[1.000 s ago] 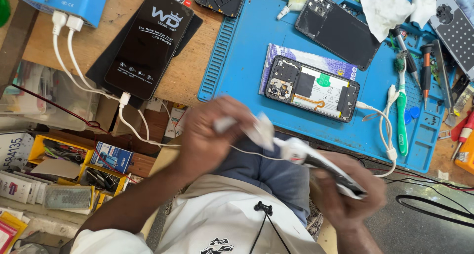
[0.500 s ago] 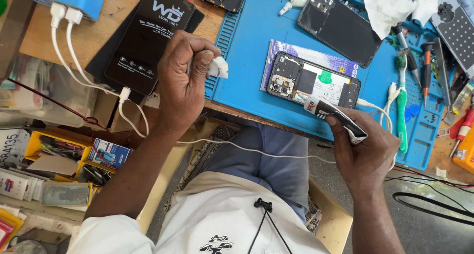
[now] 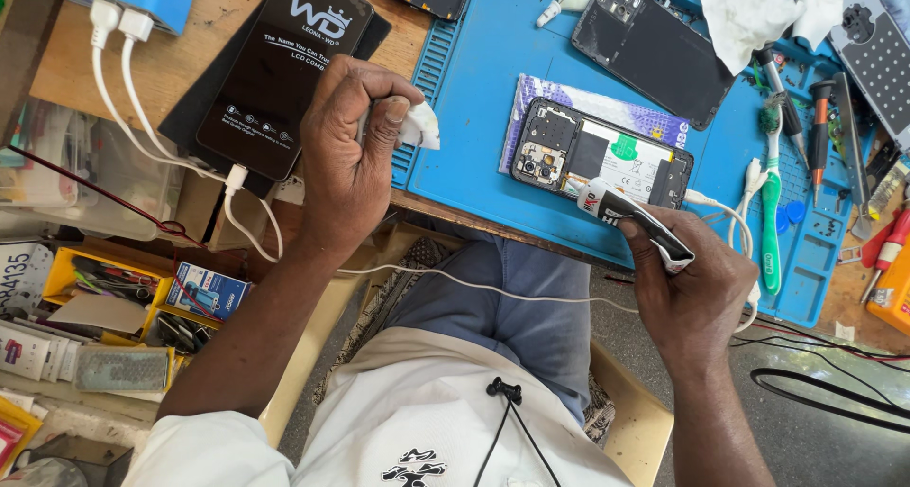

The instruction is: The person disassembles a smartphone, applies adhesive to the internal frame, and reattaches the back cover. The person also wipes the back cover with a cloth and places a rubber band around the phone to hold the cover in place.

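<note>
**A crowded bench in daylight**

A wooden workbench (image 3: 180, 70) carries a blue work mat (image 3: 474, 89). Left of the mat and below the bench edge sit shelves of small boxes (image 3: 104, 297). Right of the mat, under the bench, grey floor (image 3: 834, 440) shows. Light is bright and even.

Both hands are now apart, no longer joined over the lap. The left hand (image 3: 351, 155) sits at the blue mat's (image 3: 474, 80) left edge, pinching the white tissue (image 3: 417, 125). The right hand (image 3: 692, 288) brings the glue tube's (image 3: 630, 217) nozzle onto the opened phone (image 3: 597, 155) on the mat.
</note>
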